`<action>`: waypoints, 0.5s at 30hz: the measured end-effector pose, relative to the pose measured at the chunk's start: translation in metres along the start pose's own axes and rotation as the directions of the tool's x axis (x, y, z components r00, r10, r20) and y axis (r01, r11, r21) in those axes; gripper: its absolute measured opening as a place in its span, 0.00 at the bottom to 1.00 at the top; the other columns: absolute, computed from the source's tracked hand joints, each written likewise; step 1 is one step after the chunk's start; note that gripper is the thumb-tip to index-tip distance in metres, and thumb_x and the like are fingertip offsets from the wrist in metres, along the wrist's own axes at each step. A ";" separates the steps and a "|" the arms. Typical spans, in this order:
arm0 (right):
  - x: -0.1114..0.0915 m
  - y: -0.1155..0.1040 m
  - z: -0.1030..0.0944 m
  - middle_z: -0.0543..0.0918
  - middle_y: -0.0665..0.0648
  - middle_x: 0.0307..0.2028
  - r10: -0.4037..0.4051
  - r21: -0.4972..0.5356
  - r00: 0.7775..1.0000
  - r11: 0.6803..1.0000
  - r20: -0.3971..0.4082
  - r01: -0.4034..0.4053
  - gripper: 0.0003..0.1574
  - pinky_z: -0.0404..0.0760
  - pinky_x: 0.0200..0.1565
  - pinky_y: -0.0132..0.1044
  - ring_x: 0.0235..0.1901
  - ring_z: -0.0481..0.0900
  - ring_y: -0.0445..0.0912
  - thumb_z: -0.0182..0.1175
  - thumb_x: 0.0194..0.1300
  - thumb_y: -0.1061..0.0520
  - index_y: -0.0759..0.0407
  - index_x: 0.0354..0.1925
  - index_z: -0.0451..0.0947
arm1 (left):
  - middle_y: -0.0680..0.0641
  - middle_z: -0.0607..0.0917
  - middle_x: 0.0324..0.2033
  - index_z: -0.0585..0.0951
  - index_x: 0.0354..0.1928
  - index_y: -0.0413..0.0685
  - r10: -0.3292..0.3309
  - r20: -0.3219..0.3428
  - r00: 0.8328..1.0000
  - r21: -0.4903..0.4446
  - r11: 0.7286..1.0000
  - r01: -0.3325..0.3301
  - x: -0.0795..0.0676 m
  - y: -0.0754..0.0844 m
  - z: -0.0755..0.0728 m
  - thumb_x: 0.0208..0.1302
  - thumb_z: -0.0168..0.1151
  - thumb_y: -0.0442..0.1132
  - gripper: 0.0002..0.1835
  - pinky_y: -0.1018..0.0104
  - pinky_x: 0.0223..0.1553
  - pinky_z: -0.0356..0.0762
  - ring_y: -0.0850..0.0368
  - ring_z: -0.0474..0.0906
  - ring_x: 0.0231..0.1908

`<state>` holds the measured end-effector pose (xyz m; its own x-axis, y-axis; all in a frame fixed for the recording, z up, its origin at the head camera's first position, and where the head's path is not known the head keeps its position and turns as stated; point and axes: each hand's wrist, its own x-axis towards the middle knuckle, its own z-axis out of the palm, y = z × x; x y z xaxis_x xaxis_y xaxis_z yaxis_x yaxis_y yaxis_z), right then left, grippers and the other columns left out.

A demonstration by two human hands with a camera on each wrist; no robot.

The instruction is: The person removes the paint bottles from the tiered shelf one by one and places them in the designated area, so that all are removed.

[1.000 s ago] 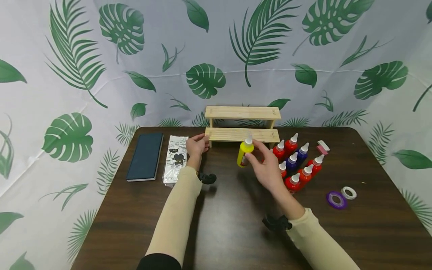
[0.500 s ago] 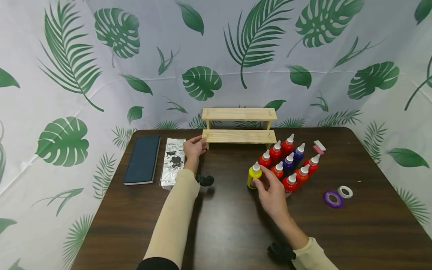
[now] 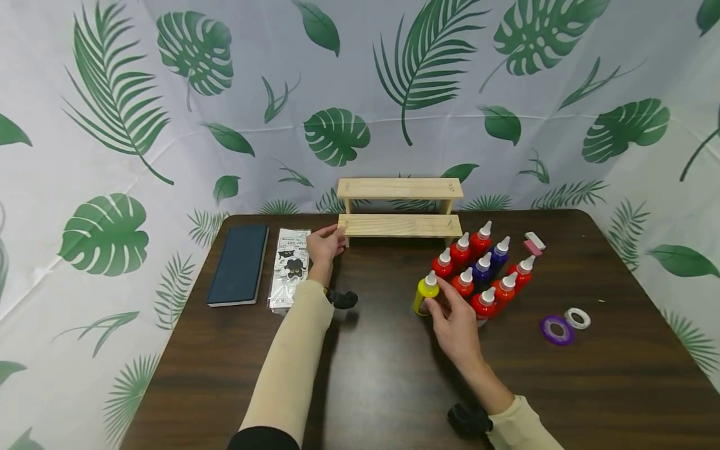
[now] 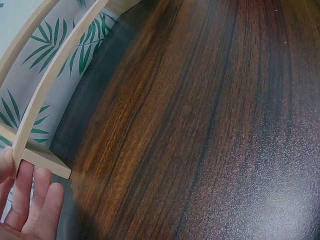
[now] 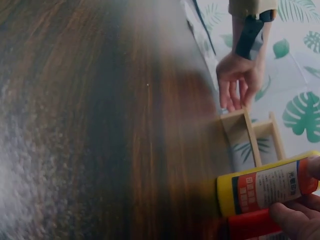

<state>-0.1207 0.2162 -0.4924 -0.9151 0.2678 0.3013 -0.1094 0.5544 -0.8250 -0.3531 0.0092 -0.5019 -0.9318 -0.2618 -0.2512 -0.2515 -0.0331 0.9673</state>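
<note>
My left hand (image 3: 323, 247) grips the left end of the lower board of a two-tier wooden shelf (image 3: 399, 225). In the left wrist view the thumb lies on one side of the board (image 4: 50, 80) and fingers on the other. My right hand (image 3: 457, 325) holds an upright yellow squeeze bottle (image 3: 425, 292) with a white nozzle, between thumb and fingers. It is beside a cluster of several red bottles (image 3: 484, 304) and two dark blue bottles (image 3: 482, 271). The right wrist view shows its orange-and-white label (image 5: 267, 186). Whether its base touches the table cannot be told.
A dark blue notebook (image 3: 239, 265) and a packaged ruler set (image 3: 289, 269) lie at the table's left. Right of the bottles are a pink-and-white eraser (image 3: 533, 242), a purple tape roll (image 3: 557, 330) and a white one (image 3: 578, 319). A leaf-patterned cloth (image 3: 225, 162) hangs behind.
The right hand has brought the yellow bottle down and to the right, from in front of the shelf to beside the red bottles. The left hand stays at the shelf's end.
</note>
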 end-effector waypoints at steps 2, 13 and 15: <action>0.000 0.000 0.000 0.78 0.59 0.57 -0.014 0.001 1.000 1.000 -0.012 0.014 0.31 0.80 0.47 0.43 0.53 0.79 0.54 0.64 0.62 0.62 0.58 0.63 0.71 | 0.42 0.88 0.32 0.87 0.43 0.46 0.004 0.004 1.000 0.000 1.000 -0.004 0.000 0.000 0.000 0.57 0.70 0.39 0.11 0.59 0.31 0.85 0.51 0.86 0.30; -0.001 0.001 -0.003 0.76 0.60 0.59 -0.017 0.032 1.000 0.999 0.013 0.016 0.35 0.79 0.49 0.45 0.55 0.78 0.56 0.64 0.62 0.61 0.56 0.66 0.68 | 0.42 0.88 0.33 0.87 0.43 0.45 0.029 -0.009 1.000 0.006 1.000 -0.029 0.000 -0.003 0.002 0.57 0.70 0.40 0.12 0.60 0.31 0.85 0.51 0.86 0.31; -0.002 0.000 -0.004 0.75 0.59 0.61 -0.007 0.030 1.000 1.000 0.030 0.006 0.36 0.78 0.50 0.45 0.57 0.77 0.56 0.64 0.63 0.60 0.54 0.67 0.66 | 0.42 0.88 0.33 0.87 0.43 0.46 0.030 -0.010 1.000 0.002 1.000 -0.030 0.000 -0.005 0.002 0.57 0.70 0.40 0.12 0.60 0.32 0.85 0.51 0.86 0.31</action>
<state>-0.1172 0.2185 -0.4911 -0.9257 0.2397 0.2926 -0.1268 0.5323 -0.8370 -0.3522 0.0110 -0.5063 -0.9362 -0.2722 -0.2221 -0.2244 -0.0230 0.9742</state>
